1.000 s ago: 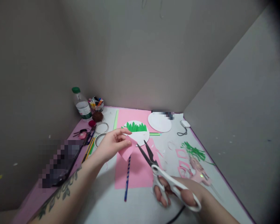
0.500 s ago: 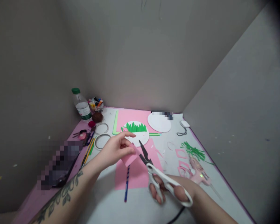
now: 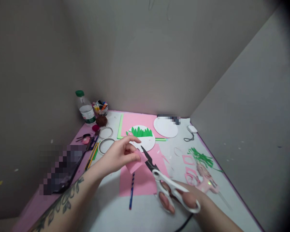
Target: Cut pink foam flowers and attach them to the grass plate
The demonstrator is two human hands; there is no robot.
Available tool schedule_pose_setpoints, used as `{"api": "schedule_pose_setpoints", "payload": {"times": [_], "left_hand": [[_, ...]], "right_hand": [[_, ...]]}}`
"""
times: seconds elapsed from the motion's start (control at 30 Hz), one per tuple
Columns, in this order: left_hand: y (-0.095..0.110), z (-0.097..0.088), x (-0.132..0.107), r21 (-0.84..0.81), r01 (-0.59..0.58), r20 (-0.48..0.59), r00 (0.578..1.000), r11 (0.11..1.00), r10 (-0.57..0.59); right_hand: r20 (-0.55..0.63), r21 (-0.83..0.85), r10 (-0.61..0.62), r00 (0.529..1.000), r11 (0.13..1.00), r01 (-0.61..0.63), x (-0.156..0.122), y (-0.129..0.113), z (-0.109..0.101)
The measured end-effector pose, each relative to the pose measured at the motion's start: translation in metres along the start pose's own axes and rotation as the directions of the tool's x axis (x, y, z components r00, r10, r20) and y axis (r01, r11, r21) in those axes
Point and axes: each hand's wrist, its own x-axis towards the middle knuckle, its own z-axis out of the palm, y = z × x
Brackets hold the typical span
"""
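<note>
Between the thumb and fingers of my left hand point(image 3: 122, 154) is a small piece of pink paper point(image 3: 134, 163). My right hand point(image 3: 168, 196) has its fingers through the white handles of a pair of scissors point(image 3: 157, 172). The dark blades are parted and point at the right edge of the held paper. Under both hands lies a larger pink sheet point(image 3: 147, 185), with a dark blue pencil point(image 3: 131, 193) across it. Just beyond my left fingers is a white disc point(image 3: 147, 143) bearing green paper grass point(image 3: 141, 132).
A hot glue gun point(image 3: 206, 183), pink paper scraps point(image 3: 188, 159) and green paper strips point(image 3: 200, 156) lie at right. Left stand a bottle point(image 3: 87, 111) and a cup of pens point(image 3: 101, 109), near tape rings point(image 3: 105, 132). Another white disc point(image 3: 165, 127) lies at the back.
The scissor blades have shifted slightly left, and the handles have spread a little wider. My left hand keeps its hold on the small pink paper.
</note>
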Motion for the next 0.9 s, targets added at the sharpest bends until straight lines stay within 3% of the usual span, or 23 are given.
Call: {"api": "schedule_pose_setpoints", "payload": {"times": [0.1,0.2,0.27,0.3,0.37,0.4,0.43,0.47,0.5,0.57,0.63,0.7,0.77,0.83,0.9], "left_hand": [[0.001,-0.001,-0.001,0.014,-0.007,0.005,1.000,1.000,0.007],[-0.001,-0.001,-0.001,0.017,-0.007,0.008,1.000,1.000,0.007],[-0.003,-0.002,0.000,0.029,0.000,0.020,1.000,1.000,-0.001],[-0.004,-0.003,0.001,0.035,0.006,0.027,1.000,0.999,-0.007],[-0.007,-0.004,0.003,0.030,0.014,0.021,1.000,0.999,-0.014],[-0.009,-0.005,0.005,0.016,0.016,0.007,1.000,1.000,-0.016],[-0.010,-0.005,0.006,-0.004,0.018,-0.009,1.000,1.000,-0.018],[-0.011,-0.006,0.007,-0.023,0.022,-0.029,0.999,0.999,-0.023],[-0.012,-0.007,0.009,-0.041,0.027,-0.051,0.998,0.999,-0.029],[-0.012,-0.007,0.010,-0.063,0.043,-0.090,0.995,0.997,-0.049],[-0.013,-0.007,0.011,-0.070,0.052,-0.122,0.991,0.996,-0.060],[-0.014,-0.006,0.012,-0.073,0.050,-0.141,0.988,0.996,-0.060],[-0.015,-0.005,0.014,-0.083,0.041,-0.155,0.986,0.996,-0.054],[-0.018,-0.002,0.016,-0.097,0.031,-0.157,0.987,0.995,-0.046],[-0.021,0.002,0.017,-0.111,0.031,-0.134,0.990,0.993,-0.046]], "right_hand": [[-0.062,0.085,-0.053,0.997,0.995,0.058,0.000,0.004,0.003],[-0.092,0.145,-0.029,0.995,0.988,0.042,-0.002,0.016,0.005],[-0.205,0.187,-0.089,0.975,0.974,0.128,-0.005,0.019,0.004],[-0.313,0.175,-0.133,0.940,0.965,0.195,-0.008,0.018,0.003],[-0.562,0.021,-0.179,0.807,0.973,0.230,-0.013,0.010,-0.004],[-0.676,-0.103,-0.162,0.719,0.987,0.125,-0.015,0.004,-0.008],[-0.745,-0.208,-0.119,0.656,0.976,-0.059,-0.016,-0.003,-0.013],[-0.785,-0.234,-0.085,0.613,0.958,-0.167,-0.017,-0.008,-0.019],[-0.840,-0.265,-0.051,0.541,0.908,-0.326,-0.017,-0.012,-0.024],[-0.931,-0.267,0.013,0.364,0.655,-0.707,-0.016,-0.012,-0.033],[-0.970,-0.203,0.050,0.238,0.373,-0.905,-0.017,-0.005,-0.040],[-0.971,-0.184,0.101,0.217,0.268,-0.946,-0.020,0.004,-0.043],[-0.972,-0.190,0.084,0.217,0.256,-0.948,-0.025,0.008,-0.042],[-0.972,-0.228,-0.021,0.234,0.322,-0.919,-0.025,0.002,-0.035],[-0.940,-0.340,-0.153,0.305,0.491,-0.802,-0.016,-0.011,-0.023]]}}
